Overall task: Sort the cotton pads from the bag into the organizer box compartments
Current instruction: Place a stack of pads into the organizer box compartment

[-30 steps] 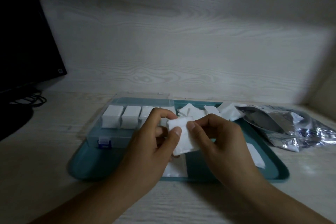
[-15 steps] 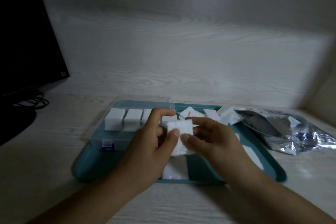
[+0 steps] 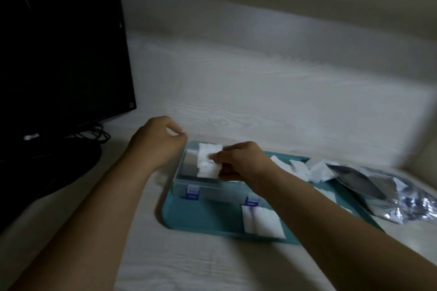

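My right hand [image 3: 243, 163] pinches a white cotton pad [image 3: 209, 160] and holds it over the left end of the clear organizer box [image 3: 198, 188], which sits on a teal tray [image 3: 203, 217]. My left hand [image 3: 158, 143] hovers off the box's back left corner, fingers loosely curled, with nothing visible in it. Several loose pads [image 3: 299, 168] lie on the tray behind my right wrist, and two more pads [image 3: 262, 222] lie at the tray's front. The silver bag [image 3: 378, 188] lies open to the right of the tray. My right hand hides most of the box's compartments.
A dark monitor [image 3: 59, 49] stands at the left with cables [image 3: 94, 134] by its base. A pale wood-grain wall runs behind the tray, and pale tabletop lies in front of it.
My left hand let go of the pad and moved off to the left. My right hand carried the pad forward over the box. The view shifted, so the tray sits further right.
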The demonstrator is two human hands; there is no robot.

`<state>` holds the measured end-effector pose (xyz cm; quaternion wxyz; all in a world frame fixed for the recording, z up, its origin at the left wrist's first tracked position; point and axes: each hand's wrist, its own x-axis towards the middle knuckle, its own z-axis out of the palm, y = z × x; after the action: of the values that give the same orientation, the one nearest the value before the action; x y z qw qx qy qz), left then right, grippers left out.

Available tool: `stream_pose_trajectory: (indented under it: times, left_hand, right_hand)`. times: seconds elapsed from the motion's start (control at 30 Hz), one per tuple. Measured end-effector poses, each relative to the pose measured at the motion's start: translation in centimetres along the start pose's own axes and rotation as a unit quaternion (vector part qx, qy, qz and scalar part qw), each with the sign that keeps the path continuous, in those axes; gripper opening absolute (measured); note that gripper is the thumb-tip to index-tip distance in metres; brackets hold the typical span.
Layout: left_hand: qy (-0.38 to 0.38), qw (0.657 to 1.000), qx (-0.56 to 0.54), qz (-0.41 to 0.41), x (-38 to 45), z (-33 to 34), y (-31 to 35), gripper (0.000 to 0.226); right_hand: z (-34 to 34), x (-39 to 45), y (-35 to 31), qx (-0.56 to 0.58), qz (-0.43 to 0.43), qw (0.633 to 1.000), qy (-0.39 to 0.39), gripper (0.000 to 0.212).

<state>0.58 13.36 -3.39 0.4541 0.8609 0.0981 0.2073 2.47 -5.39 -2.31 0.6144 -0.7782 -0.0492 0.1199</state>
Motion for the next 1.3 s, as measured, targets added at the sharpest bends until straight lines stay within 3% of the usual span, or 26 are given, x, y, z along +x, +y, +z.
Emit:
stream_pose_trajectory:
  times: [0.13, 0.3, 0.53, 0.8, 1.03, 1.3]
  left_hand:
    - [-0.078, 0.992, 0.024, -0.094, -0.2, -0.1, -1.6, 0.035]
    - [-0.13, 0.98, 0.004, -0.153, -0.2, 1.0, -2.6, 0.026]
    - [-0.134, 0.982, -0.012, -0.136, -0.1, 1.2, -2.5, 0.027]
    - [-0.104, 0.988, 0.057, -0.102, -0.4, 1.9, -2.4, 0.021]
    - [-0.092, 0.988, 0.085, -0.091, -0.8, 1.9, -2.0, 0.022]
    - [-0.206, 0.969, 0.054, -0.124, -1.0, 1.1, -1.5, 0.02]
  right_hand:
    - [2.6, 1.2, 0.1, -0.048, 0.039, 0.998, -0.001, 0.03]
    - [4.2, 2.1, 0.8, -0.149, 0.05, 0.987, 0.028, 0.029]
    - [3.8, 2.8, 1.4, -0.271, 0.031, 0.961, 0.036, 0.041]
    - [3.6, 2.6, 2.9, -0.363, -0.024, 0.931, 0.03, 0.033]
    - [3.6, 2.3, 2.8, -0.346, -0.046, 0.937, 0.017, 0.045]
    - [3.0, 1.8, 2.8, -0.311, -0.038, 0.95, -0.011, 0.034]
